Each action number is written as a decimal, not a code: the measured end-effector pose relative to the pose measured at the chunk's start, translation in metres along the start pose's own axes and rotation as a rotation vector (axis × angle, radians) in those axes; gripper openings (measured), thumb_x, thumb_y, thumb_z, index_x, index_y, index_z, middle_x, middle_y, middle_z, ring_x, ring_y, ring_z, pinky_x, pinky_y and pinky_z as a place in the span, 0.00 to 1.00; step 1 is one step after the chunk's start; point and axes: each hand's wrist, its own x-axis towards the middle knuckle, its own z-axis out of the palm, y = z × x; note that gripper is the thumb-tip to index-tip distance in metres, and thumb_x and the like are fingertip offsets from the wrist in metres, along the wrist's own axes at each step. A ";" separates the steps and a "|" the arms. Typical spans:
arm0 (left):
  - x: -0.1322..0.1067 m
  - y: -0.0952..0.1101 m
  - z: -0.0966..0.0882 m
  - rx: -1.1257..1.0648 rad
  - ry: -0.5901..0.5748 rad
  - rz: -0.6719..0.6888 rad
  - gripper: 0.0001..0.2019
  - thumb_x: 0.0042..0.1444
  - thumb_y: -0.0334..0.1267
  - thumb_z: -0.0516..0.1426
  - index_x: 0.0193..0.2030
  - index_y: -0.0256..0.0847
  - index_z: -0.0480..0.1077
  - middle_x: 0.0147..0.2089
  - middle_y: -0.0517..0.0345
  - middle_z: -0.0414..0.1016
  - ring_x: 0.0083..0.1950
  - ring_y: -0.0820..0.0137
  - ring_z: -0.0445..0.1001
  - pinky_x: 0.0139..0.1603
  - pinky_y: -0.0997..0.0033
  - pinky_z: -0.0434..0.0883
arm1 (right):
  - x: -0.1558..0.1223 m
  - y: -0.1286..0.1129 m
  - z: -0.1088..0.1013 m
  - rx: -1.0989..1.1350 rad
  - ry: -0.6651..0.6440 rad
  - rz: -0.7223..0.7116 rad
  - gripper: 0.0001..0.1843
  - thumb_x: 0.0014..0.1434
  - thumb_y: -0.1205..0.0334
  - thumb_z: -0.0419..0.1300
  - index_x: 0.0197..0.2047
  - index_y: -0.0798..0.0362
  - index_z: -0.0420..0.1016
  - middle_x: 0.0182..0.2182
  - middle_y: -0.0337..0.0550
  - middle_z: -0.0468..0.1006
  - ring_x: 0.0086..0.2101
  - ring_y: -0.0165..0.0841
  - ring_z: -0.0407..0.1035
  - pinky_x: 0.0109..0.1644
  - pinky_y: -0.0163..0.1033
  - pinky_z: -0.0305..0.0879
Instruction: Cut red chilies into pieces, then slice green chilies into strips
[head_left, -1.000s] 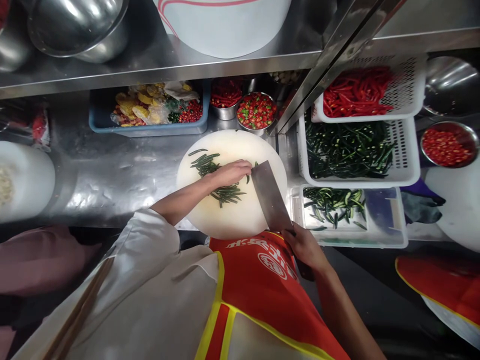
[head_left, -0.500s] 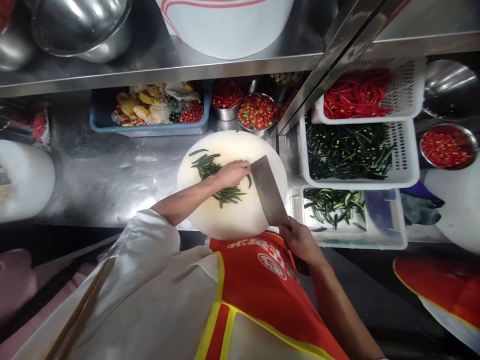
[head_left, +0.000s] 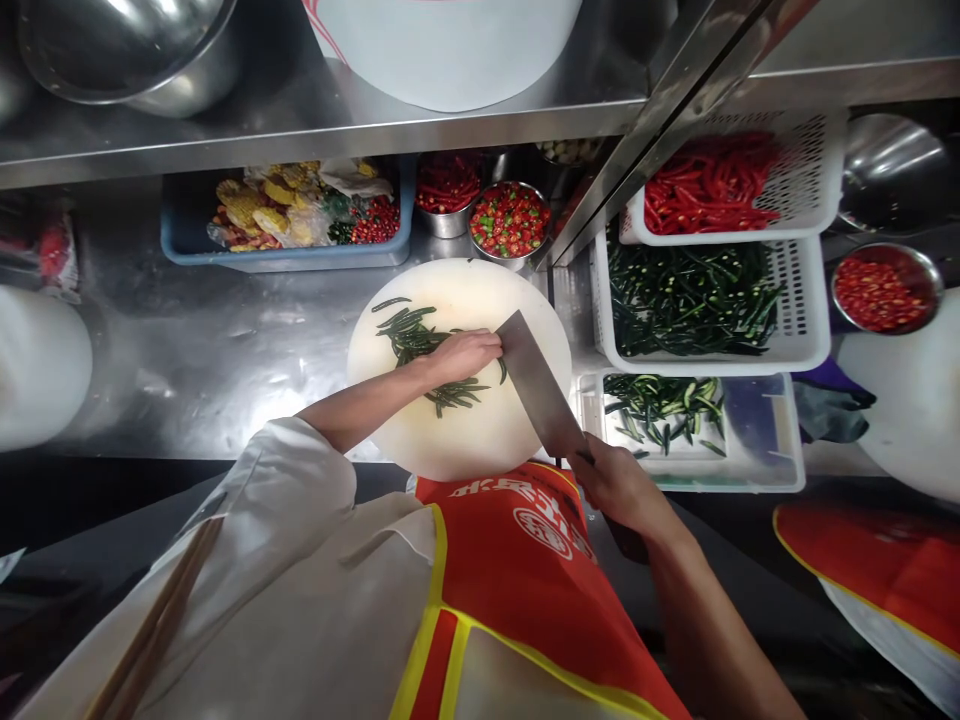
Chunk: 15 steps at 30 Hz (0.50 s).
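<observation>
On the round white cutting board [head_left: 420, 440] lies a loose pile of long green chili peppers [head_left: 409, 335]. My left hand [head_left: 465, 357] rests over the pile, its fingers bent and pressed together on the peppers; what sits directly beneath the fingertips is hidden. One curved green piece [head_left: 502, 371] lies just below those fingertips. My right hand [head_left: 619, 485] is wrapped around the handle of a cleaver [head_left: 541, 385]. Its broad blade slants across the right side of the board, the far end close to my left fingertips.
Right of the board stand a clear bin [head_left: 761, 430] with cut green peppers and white baskets of green [head_left: 821, 345] and red peppers [head_left: 709, 185]. Behind are a blue tub [head_left: 292, 258] and a bowl of chopped chilies [head_left: 510, 222], under a steel shelf [head_left: 315, 140]. Another person's red apron [head_left: 870, 560] shows at right.
My right hand and the cleaver handle have shifted slightly right, while the blade's far end stays by my left fingers. The whole view has shifted a little; the pile looks the same.
</observation>
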 end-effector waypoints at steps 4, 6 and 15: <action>-0.002 0.000 0.005 -0.019 0.026 -0.005 0.14 0.66 0.29 0.46 0.41 0.37 0.73 0.44 0.50 0.74 0.46 0.66 0.72 0.48 0.68 0.69 | 0.002 0.002 -0.004 -0.003 -0.042 0.028 0.12 0.61 0.55 0.46 0.38 0.51 0.67 0.20 0.38 0.72 0.22 0.33 0.67 0.28 0.36 0.53; -0.002 0.000 0.007 -0.023 0.027 -0.013 0.14 0.65 0.30 0.46 0.40 0.37 0.73 0.43 0.50 0.74 0.46 0.66 0.72 0.48 0.68 0.69 | 0.008 0.001 0.000 -0.011 -0.051 0.018 0.11 0.61 0.56 0.46 0.36 0.50 0.66 0.20 0.37 0.72 0.22 0.33 0.66 0.28 0.36 0.53; -0.003 0.001 0.006 -0.069 0.014 -0.013 0.13 0.65 0.32 0.48 0.36 0.38 0.74 0.41 0.52 0.74 0.42 0.67 0.73 0.43 0.69 0.70 | 0.063 -0.021 0.035 0.023 0.170 0.013 0.08 0.62 0.60 0.47 0.37 0.51 0.65 0.22 0.42 0.74 0.23 0.32 0.67 0.28 0.35 0.53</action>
